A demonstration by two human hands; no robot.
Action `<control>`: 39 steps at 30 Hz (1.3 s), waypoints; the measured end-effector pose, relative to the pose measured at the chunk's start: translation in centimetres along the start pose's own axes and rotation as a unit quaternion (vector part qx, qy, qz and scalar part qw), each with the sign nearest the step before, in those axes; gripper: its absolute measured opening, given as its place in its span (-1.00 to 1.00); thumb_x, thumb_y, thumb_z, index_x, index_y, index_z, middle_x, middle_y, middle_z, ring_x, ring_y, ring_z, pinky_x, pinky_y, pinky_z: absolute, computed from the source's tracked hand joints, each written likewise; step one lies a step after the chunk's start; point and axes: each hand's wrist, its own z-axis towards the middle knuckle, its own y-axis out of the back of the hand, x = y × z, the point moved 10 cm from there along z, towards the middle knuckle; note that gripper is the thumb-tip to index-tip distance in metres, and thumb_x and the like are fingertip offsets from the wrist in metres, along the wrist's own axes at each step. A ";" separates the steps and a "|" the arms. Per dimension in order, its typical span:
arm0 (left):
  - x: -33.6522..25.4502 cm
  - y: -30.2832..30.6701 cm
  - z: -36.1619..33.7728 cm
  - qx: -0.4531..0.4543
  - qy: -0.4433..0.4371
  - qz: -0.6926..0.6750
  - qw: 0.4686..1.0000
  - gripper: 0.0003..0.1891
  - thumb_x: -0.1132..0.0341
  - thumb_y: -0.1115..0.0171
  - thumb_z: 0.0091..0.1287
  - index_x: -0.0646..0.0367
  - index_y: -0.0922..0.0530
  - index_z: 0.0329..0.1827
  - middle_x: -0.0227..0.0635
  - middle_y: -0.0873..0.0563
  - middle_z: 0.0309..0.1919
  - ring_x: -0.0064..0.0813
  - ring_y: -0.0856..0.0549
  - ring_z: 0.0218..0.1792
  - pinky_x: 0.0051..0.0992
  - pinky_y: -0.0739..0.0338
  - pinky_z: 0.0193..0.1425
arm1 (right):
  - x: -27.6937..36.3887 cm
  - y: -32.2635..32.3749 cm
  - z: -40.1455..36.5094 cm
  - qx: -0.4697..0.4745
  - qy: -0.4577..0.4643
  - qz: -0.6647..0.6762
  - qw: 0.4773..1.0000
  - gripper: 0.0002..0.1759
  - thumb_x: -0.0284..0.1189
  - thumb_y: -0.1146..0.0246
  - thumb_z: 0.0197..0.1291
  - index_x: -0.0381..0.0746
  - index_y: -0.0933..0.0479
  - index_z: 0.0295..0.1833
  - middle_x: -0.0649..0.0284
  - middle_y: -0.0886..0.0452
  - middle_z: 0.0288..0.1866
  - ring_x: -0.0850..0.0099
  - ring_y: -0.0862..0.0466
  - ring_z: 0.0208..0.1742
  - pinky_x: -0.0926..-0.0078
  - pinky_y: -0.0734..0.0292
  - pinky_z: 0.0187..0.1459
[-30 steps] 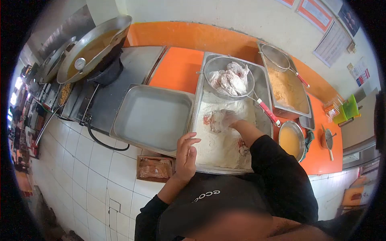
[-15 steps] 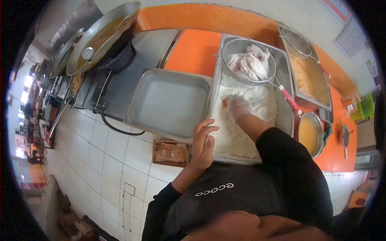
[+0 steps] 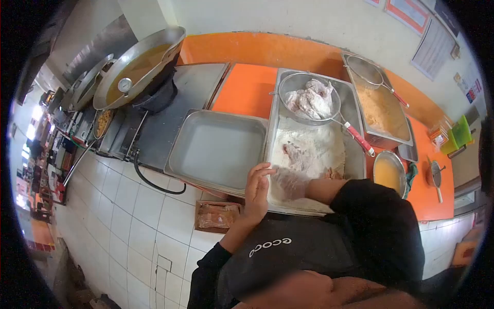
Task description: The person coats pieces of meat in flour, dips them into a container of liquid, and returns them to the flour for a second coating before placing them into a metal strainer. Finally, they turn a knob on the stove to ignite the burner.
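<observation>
My right hand [image 3: 290,184], in a clear plastic glove, is down in the white flour [image 3: 314,136] at the near left corner of a deep metal tray [image 3: 355,149]. Its fingers are blurred and partly sunk from sight. Beyond it lies a piece of raw meat [image 3: 293,154] dusted with flour, and a second reddish piece [image 3: 333,174] shows beside my right wrist. Bare and empty, my left hand [image 3: 257,189] rests at the tray's left rim with its fingers stretched out. Flour-coated meat [image 3: 311,100] sits in a strainer [image 3: 290,116] across the tray's far end.
Left of the flour stands a shallow metal pan [image 3: 218,149]. A large wok of oil [image 3: 136,72] holds a thermometer [image 3: 124,85]. On the right are a tray of orange-yellow crumbs [image 3: 381,110], a bowl of yellow liquid [image 3: 388,172] and a small strainer [image 3: 436,177]. A box [image 3: 218,216] sits below.
My right hand has moved from the middle of the flour to its near left corner, leaving the meat piece behind. My left hand stays by the rim. The view has tilted up slightly.
</observation>
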 end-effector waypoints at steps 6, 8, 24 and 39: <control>-0.1 0.4 0.1 -0.017 -0.010 0.017 1.000 -0.68 0.23 0.17 0.40 0.28 -0.50 -0.13 -0.16 -0.44 0.04 -0.31 -0.41 0.06 -0.41 -0.21 0.18 | 1.9 -4.8 0.9 0.062 0.057 0.324 0.942 -0.70 -0.40 -0.13 -0.10 -0.29 -0.48 -0.20 0.02 -0.54 -0.22 0.16 -0.55 -0.16 0.27 -0.40 -0.05; 0.0 0.3 0.1 -0.012 0.022 0.005 1.000 -0.69 0.22 0.15 0.40 0.27 -0.50 -0.14 -0.17 -0.45 0.03 -0.32 -0.41 0.06 -0.42 -0.22 0.17 | -0.5 -5.1 0.1 0.086 0.089 0.271 0.955 -0.69 -0.39 -0.13 -0.09 -0.28 -0.48 -0.17 0.03 -0.54 -0.21 0.16 -0.56 -0.14 0.26 -0.40 -0.04; 0.3 1.0 0.2 -0.041 0.024 -0.012 0.999 -0.71 0.24 0.14 0.40 0.25 -0.50 -0.13 -0.17 -0.44 0.01 -0.34 -0.41 0.03 -0.44 -0.25 0.14 | -17.5 -0.7 -1.8 -0.123 -0.343 0.533 0.764 -0.45 -0.15 -0.18 -0.01 -0.27 -0.44 0.07 0.02 -0.60 -0.20 0.08 -0.58 -0.22 0.25 -0.41 -0.04; 0.5 1.1 0.3 -0.046 -0.001 -0.009 0.999 -0.71 0.25 0.15 0.40 0.26 -0.50 -0.15 -0.19 -0.45 0.00 -0.38 -0.41 0.03 -0.46 -0.21 0.16 | -9.0 0.7 -2.1 0.220 -0.094 0.242 0.940 -0.37 0.11 -0.07 0.07 -0.24 -0.49 -0.03 0.01 -0.59 -0.15 0.16 -0.59 -0.15 0.21 -0.41 -0.08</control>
